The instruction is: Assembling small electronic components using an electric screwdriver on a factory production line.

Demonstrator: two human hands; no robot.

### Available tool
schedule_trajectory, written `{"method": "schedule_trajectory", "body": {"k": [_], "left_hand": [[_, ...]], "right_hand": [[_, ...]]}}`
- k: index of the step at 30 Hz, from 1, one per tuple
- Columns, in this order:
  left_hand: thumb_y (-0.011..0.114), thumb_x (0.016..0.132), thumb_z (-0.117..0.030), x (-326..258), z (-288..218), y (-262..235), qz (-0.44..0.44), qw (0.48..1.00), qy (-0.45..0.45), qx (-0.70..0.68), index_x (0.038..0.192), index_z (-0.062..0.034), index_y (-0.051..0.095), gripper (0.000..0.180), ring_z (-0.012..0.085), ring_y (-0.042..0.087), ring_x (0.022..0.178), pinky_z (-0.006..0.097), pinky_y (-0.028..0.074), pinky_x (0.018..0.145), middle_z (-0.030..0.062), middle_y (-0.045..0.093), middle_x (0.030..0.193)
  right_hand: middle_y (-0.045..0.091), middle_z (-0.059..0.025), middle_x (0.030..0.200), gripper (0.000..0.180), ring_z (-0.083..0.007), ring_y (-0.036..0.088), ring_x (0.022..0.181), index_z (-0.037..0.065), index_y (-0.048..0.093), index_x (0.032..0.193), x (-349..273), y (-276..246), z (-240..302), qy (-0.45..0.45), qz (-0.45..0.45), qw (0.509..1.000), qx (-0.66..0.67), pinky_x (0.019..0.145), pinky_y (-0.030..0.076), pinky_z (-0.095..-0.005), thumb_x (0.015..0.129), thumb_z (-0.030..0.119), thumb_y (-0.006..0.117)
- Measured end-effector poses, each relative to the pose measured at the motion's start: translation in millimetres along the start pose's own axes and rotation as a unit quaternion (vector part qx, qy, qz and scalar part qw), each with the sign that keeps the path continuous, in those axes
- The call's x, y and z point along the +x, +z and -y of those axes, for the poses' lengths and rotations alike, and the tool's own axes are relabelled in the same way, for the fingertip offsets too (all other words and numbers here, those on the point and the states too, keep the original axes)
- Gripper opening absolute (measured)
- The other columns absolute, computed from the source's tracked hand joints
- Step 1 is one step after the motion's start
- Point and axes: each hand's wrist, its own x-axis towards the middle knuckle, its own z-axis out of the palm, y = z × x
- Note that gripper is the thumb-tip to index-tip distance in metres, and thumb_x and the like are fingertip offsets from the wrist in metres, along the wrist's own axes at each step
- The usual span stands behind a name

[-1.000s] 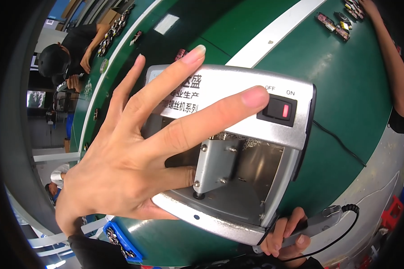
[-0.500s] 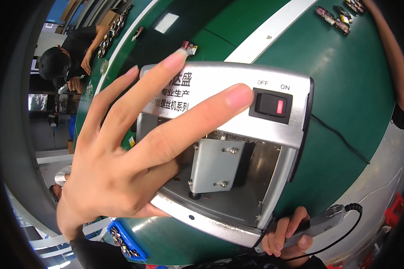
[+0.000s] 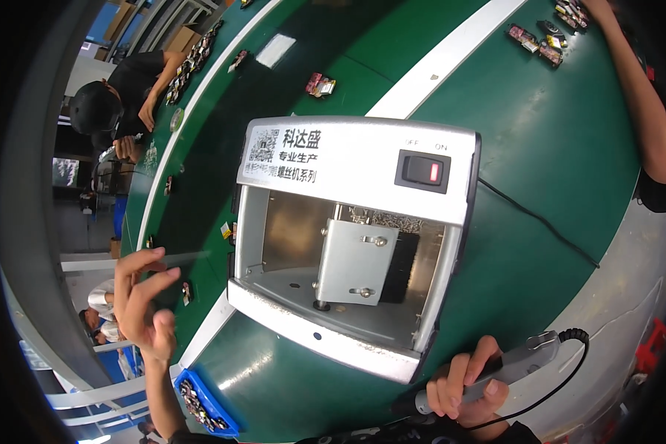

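A silver metal screw feeder (image 3: 348, 159) stands on the green table in front of me, with a heap of small screws (image 3: 392, 220) visible inside its open front. On its upper right sits a black rocker switch (image 3: 423, 172) with a lit red mark. Off the feeder's left side, my left hand (image 3: 146, 303) hangs in the air, fingers loosely bent and apart, holding nothing. My right hand (image 3: 466, 385) wraps round a grey electric screwdriver (image 3: 522, 357) with a coiled black cord, at the feeder's lower right. The screwdriver's tip is too dark to make out.
A blue bin (image 3: 226, 422) of small assemblies is at the lower left. A black cable (image 3: 544, 217) runs right from the feeder. Small assemblies (image 3: 320, 85) lie on the belt and at the far right. A co-worker (image 3: 100, 107) sits far left; another person's arm (image 3: 636, 81) reaches in at right.
My left hand has drawn back from in front of the feeder and its switch, to the left and down. The feeder looks smaller in view. My right hand keeps the screwdriver.
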Motion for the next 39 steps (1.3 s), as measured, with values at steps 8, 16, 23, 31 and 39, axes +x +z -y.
{"method": "schedule_trajectory", "body": {"k": [8, 16, 23, 31, 39], "left_hand": [[0.048, 0.064, -0.092, 105.1, -37.9, 32.9, 0.233, 0.939, 0.248, 0.051, 0.101, -0.0134, 0.08, 0.092, 0.0493, 0.032, 0.14, 0.066, 0.019, 0.114, 0.0263, 0.046, 0.146], [0.069, 0.049, -0.08, 139.1, -73.6, 36.6, 0.401, 0.868, 0.289, 0.05, 0.081, -0.0128, 0.082, 0.076, 0.0642, 0.01, 0.143, 0.078, 0.006, 0.11, 0.0155, 0.031, 0.161], [0.068, 0.056, -0.074, 129.0, -50.2, 35.6, 0.302, 0.878, 0.364, 0.079, 0.072, -0.0024, 0.076, 0.073, 0.0586, 0.029, 0.139, 0.072, 0.025, 0.109, 0.0164, 0.041, 0.153], [0.075, 0.058, -0.062, 114.1, -62.5, 38.4, 0.242, 0.923, 0.295, 0.046, 0.073, -0.0041, 0.075, 0.06, 0.0583, 0.033, 0.139, 0.068, 0.033, 0.108, 0.0254, 0.044, 0.15], [0.077, 0.049, -0.048, 127.2, -64.6, 55.7, 0.293, 0.906, 0.306, 0.003, 0.078, -0.0086, 0.08, 0.049, 0.0646, 0.025, 0.139, 0.069, 0.03, 0.11, 0.0192, 0.036, 0.158]], "right_hand": [[0.05, -0.0167, 0.068, 0.033, -0.0203, 0.044, 0.038, 0.004, 0.034, 0.094, -3.2, 0.1, -5.3, -0.035, -0.044, 0.997, -0.051, 0.041, 0.042, -0.0377, 0.099, 0.029, 0.055], [0.051, -0.0181, 0.07, 0.032, -0.0211, 0.046, 0.042, 0.003, 0.034, 0.096, -6.7, -1.2, -8.0, -0.035, -0.028, 0.999, -0.019, 0.046, 0.044, -0.0389, 0.1, 0.028, 0.053], [0.053, -0.0219, 0.075, 0.031, -0.0268, 0.053, 0.051, 0.001, 0.035, 0.099, -8.9, -5.4, -0.1, -0.001, -0.002, 1.0, 0.028, 0.055, 0.046, -0.0456, 0.099, 0.025, 0.055], [0.054, -0.024, 0.078, 0.032, -0.0291, 0.055, 0.052, 0.0, 0.035, 0.099, -10.9, -5.3, 2.6, 0.02, -0.014, 0.999, 0.023, 0.055, 0.046, -0.048, 0.097, 0.024, 0.058], [0.054, -0.0184, 0.069, 0.031, -0.0236, 0.053, 0.046, 0.002, 0.037, 0.095, -0.6, 6.4, -5.3, -0.041, -0.048, 0.998, -0.016, 0.045, 0.046, -0.0416, 0.096, 0.026, 0.056]]}}
